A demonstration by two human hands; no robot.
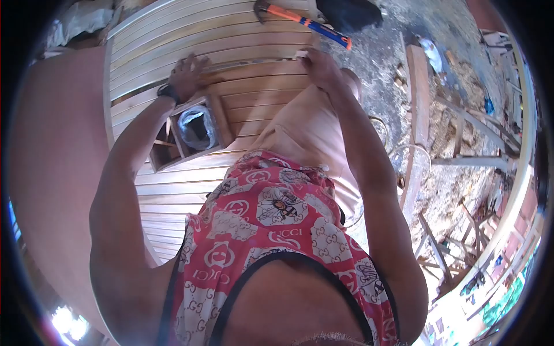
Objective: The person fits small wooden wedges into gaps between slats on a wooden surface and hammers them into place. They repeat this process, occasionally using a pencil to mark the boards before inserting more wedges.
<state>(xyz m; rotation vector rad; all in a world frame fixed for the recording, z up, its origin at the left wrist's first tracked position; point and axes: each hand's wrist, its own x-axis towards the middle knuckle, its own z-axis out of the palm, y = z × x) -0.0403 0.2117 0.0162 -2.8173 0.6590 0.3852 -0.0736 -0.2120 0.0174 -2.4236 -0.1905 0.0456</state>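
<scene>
My left hand [187, 76] lies on the slatted wooden panel [248, 104], its fingers apart and nothing in them. A dark band circles that wrist. Just below it stands a small wooden box [221, 118] with compartments, one holding a plastic-lined container [199, 128]. At the panel's right edge my right hand [321, 68] is closed, fingertips pinching a small pale piece [302, 55] whose kind I cannot make out. Between the hands runs a narrow dark gap across the slats. Beyond the right hand lies a claw hammer [303, 24] with an orange and blue handle.
A dark object [350, 12] lies on the grey floor [381, 55] beyond the hammer. Wooden beams [416, 104] and scattered shavings [447, 132] are on the right. On the left is a large plain brownish surface [57, 161].
</scene>
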